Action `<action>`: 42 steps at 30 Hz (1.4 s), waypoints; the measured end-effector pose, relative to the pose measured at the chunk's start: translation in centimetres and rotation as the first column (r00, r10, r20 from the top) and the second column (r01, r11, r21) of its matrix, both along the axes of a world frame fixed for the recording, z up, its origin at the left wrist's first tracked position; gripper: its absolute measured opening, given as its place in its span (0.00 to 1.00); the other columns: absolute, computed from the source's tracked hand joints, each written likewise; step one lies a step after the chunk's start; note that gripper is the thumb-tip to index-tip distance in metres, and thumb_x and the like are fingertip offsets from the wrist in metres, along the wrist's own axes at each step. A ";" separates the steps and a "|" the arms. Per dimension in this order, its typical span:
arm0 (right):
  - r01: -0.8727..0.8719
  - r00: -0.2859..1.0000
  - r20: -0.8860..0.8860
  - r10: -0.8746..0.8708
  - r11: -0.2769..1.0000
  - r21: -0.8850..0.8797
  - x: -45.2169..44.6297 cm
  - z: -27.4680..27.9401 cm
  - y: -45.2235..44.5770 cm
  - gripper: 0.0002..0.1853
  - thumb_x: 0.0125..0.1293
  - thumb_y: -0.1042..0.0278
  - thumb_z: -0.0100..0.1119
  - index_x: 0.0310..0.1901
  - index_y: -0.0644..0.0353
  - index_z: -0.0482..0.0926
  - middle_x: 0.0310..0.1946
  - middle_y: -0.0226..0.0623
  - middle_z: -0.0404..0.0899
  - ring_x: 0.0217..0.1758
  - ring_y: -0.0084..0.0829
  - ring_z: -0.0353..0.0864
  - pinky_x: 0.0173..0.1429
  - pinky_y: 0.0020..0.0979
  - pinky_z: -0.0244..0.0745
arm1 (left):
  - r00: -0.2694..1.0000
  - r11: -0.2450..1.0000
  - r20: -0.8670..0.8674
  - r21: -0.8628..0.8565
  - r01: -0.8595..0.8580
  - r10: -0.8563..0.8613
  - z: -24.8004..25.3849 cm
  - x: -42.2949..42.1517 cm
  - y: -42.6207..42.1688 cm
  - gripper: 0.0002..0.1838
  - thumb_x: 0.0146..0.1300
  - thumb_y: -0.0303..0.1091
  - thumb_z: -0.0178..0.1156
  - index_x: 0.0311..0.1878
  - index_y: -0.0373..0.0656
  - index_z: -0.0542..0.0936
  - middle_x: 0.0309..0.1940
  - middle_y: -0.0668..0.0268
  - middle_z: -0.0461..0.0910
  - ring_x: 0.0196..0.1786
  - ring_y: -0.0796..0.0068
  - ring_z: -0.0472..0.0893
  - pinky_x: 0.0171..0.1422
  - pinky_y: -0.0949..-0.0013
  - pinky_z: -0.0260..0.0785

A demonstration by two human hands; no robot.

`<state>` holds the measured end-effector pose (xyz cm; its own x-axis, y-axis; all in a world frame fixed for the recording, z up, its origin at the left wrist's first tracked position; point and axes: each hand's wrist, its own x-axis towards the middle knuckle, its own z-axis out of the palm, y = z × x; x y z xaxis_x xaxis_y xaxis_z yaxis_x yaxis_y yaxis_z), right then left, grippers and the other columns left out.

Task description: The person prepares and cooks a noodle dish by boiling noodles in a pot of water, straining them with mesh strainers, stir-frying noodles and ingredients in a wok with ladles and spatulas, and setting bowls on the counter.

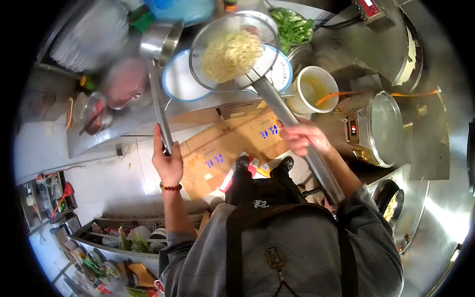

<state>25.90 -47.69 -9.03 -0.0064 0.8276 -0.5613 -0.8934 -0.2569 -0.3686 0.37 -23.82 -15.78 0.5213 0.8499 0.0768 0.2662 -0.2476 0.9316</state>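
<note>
A heap of pale noodles (231, 55) is held up in the wire basket of a long-handled strainer (255, 74), seen from above over two white, blue-rimmed dishes (184, 76) on the counter (198, 105). The strainer's thick handle is gripped partway along by the right hand (303, 137), its fingers closed around the metal, while the rest of the shaft is run back beside the forearm, presumably so that the weight at the far end can be balanced. A deep metal ladle (157, 94) is held near its handle's end by the left hand (168, 162), loosely closed with one finger laid along the shaft, perhaps for steering; whether anything is in its cup cannot be told. To the right of the dishes, a white tub (297, 96) of yellowish liquid and a bowl of leafy greens (292, 24) are set within easy reach. Farther right, a large round pot (386, 126) is seated beside a red-lit display (353, 129). Underfoot, flattened cardboard (198, 153) is spread over the tiles, likely against spills.
</note>
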 end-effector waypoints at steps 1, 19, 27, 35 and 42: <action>-0.008 1.000 -0.004 0.008 1.000 -0.002 -0.1 -0.5 2.0 0.07 0.61 0.72 0.52 0.41 0.59 0.69 0.20 0.22 0.60 0.15 0.13 0.58 0.16 0.21 0.56 | 1.000 1.000 -0.002 0.030 -0.005 0.005 -1.5 -0.6 0.7 0.34 0.56 0.18 0.50 0.68 0.43 0.57 0.28 0.70 0.73 0.19 0.87 0.66 0.21 0.81 0.60; 0.003 0.371 0.865 0.339 0.930 -0.366 -1.4 -0.3 10.2 0.08 0.56 0.77 0.50 0.36 0.63 0.62 0.20 0.31 0.63 0.14 0.19 0.64 0.15 0.27 0.62 | 0.992 0.987 -0.030 0.104 -0.120 0.124 -5.8 -3.0 2.0 0.33 0.57 0.20 0.51 0.68 0.45 0.58 0.26 0.66 0.72 0.15 0.85 0.65 0.16 0.78 0.58; 0.016 -0.277 0.956 0.100 0.995 -0.100 -3.1 -5.2 5.9 0.19 0.52 0.71 0.52 0.45 0.69 0.64 0.25 0.48 0.72 0.30 0.43 0.76 0.35 0.39 0.69 | 0.957 0.907 0.057 -0.338 -0.251 0.286 -1.9 0.6 -2.7 0.28 0.59 0.21 0.50 0.64 0.35 0.58 0.25 0.66 0.70 0.12 0.84 0.64 0.13 0.76 0.57; 0.251 0.768 0.528 -0.361 0.929 0.270 1.8 0.2 -12.5 0.19 0.60 0.66 0.54 0.52 0.62 0.66 0.25 0.32 0.70 0.22 0.22 0.71 0.25 0.26 0.68 | 0.915 0.722 0.398 -0.653 0.228 0.071 0.5 2.4 -6.2 0.22 0.64 0.28 0.48 0.60 0.34 0.60 0.27 0.68 0.68 0.20 0.89 0.64 0.16 0.85 0.54; 0.906 0.325 0.715 -0.619 0.420 -0.048 2.9 -0.9 -36.6 0.13 0.63 0.68 0.52 0.45 0.64 0.63 0.20 0.31 0.67 0.13 0.21 0.64 0.17 0.23 0.63 | 0.738 0.397 0.595 -0.624 0.674 -0.318 3.6 16.2 -17.5 0.29 0.66 0.22 0.40 0.69 0.37 0.45 0.28 0.65 0.65 0.11 0.89 0.54 0.08 0.83 0.45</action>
